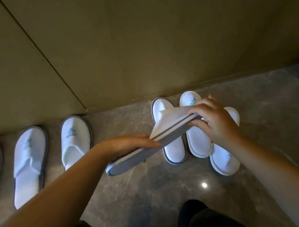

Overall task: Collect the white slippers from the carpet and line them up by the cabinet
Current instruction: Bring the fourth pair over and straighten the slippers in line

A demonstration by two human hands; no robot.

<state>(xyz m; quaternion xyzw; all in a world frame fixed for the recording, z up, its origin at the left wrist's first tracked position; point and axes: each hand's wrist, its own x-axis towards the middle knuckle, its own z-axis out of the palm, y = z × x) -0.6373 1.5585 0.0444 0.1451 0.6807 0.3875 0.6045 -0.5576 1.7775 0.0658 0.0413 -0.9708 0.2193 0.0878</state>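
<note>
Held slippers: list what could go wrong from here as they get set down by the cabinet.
1. Both hands, left and right, grip the held slippers right above two slippers already placed; lowering here could knock them askew.
2. The gap in the row looks narrow; the neighbouring slipper may get bumped.
3. One slipper on the right sits back from the cabinet, heel forward, so the row may end uneven.

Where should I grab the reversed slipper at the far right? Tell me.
Take the reversed slipper by the toe, which points toward you, unlike its neighbours. It is the near end; the right hand covers the rest. Come from above, fingers across.
</note>
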